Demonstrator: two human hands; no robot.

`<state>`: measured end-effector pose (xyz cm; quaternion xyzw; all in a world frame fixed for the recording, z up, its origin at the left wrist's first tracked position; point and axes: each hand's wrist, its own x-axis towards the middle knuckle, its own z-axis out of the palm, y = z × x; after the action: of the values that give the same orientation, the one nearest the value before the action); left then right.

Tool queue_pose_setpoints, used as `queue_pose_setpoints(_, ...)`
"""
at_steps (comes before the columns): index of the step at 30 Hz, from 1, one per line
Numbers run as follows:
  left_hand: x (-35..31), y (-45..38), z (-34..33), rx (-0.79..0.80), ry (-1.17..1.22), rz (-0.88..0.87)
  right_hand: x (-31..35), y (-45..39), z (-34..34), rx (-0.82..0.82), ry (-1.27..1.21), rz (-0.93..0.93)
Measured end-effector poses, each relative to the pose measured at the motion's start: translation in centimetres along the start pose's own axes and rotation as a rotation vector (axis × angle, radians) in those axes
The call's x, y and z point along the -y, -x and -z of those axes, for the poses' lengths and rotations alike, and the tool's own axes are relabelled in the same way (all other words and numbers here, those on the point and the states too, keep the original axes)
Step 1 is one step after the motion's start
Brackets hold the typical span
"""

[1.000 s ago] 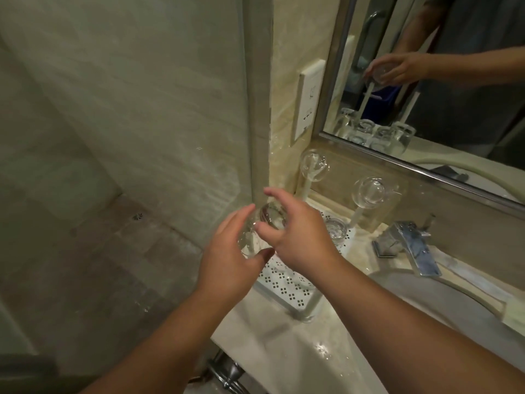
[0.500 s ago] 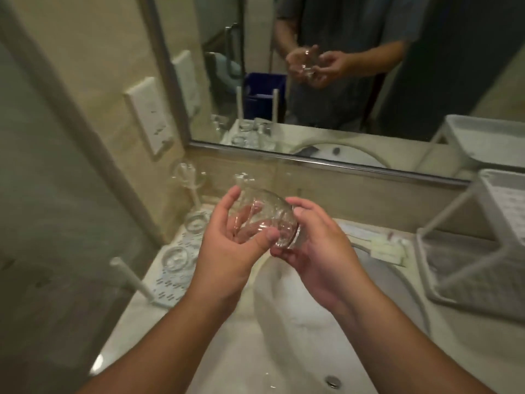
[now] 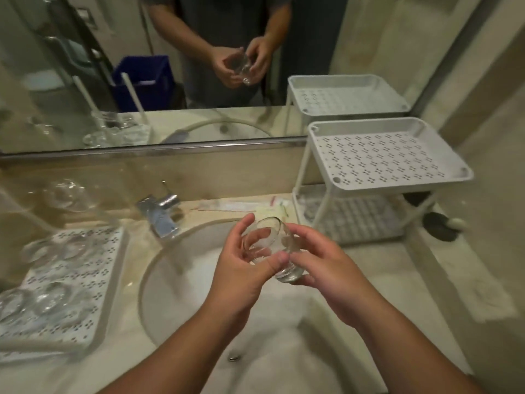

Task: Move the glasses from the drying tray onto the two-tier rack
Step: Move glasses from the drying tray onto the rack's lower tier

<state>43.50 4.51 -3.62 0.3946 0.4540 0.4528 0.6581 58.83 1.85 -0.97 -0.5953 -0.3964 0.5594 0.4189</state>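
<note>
A clear glass (image 3: 265, 245) is tilted on its side above the sink, held between both hands. My left hand (image 3: 241, 268) wraps its left side with the thumb across the front. My right hand (image 3: 321, 265) cups its thick base from the right. The white perforated drying tray (image 3: 110, 280) lies on the counter at the left with several upturned glasses (image 3: 45, 302) on it, blurred. The white two-tier rack (image 3: 321, 132) stands at the right; its top tier holds nothing, and a glass (image 3: 315, 211) sits on the lower tier.
A round white sink (image 3: 176, 280) lies under my hands, with a chrome tap (image 3: 162, 214) behind it. A wide mirror (image 3: 170, 66) runs along the back wall. Small packets (image 3: 235, 206) lie behind the sink. A dark round object (image 3: 440, 228) sits right of the rack.
Both hands carried the glass from the tray at the left across to over the sink. The view swung right, bringing the two-tier rack fully into sight.
</note>
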Motion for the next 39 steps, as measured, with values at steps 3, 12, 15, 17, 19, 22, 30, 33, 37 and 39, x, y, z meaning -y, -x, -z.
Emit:
queue_pose_setpoints(3, 1.7, -0.5, -3.0, 0.027, -0.005, 0.055, -1.2, 0.4, 2.9, -0.025, 0.137, 0.038)
queue_pose_setpoints(12, 5.5, -1.6, -9.2, 0.134, -0.113, 0.093, -3.8, 0.0, 9.9, -0.08, 0.554, 0.194)
queue_pose_setpoints(15, 6.6, -2.2, -10.9, 0.153, -0.168, 0.103, -4.9, -0.6, 11.7, -0.094, 0.583, 0.203)
queue_pose_setpoints(17, 7.2, -2.6, -11.9, 0.157, -0.203, 0.112, -5.9, -1.1, 12.7, -0.126, 0.563, 0.194)
queue_pose_setpoints(19, 7.7, -3.0, -12.8, 0.15, -0.204, 0.143, -6.9, -1.8, 13.7, -0.171, 0.519, 0.164)
queue_pose_setpoints(22, 8.2, -4.0, -13.8, 0.136, -0.189, 0.192, -8.4, -3.0, 14.8, -0.251, 0.441, 0.136)
queue_pose_setpoints(30, 9.4, -6.8, -16.6, 0.112, -0.123, 0.307, -11.2, -7.5, 16.7, -0.411, 0.391, 0.131)
queue_pose_setpoints(33, 10.3, -8.2, -17.4, 0.028, 0.053, 0.366, -11.5, -10.0, 17.8, -0.434, 0.385, 0.143)
queue_pose_setpoints(37, 11.2, -10.2, -18.9, 0.038, 0.074, 0.377, -12.1, -13.7, 18.9, -0.431, 0.389, 0.126)
queue_pose_setpoints(39, 11.6, -11.1, -19.5, 0.044, 0.071, 0.369, -12.5, -15.5, 19.4, -0.432, 0.403, 0.112)
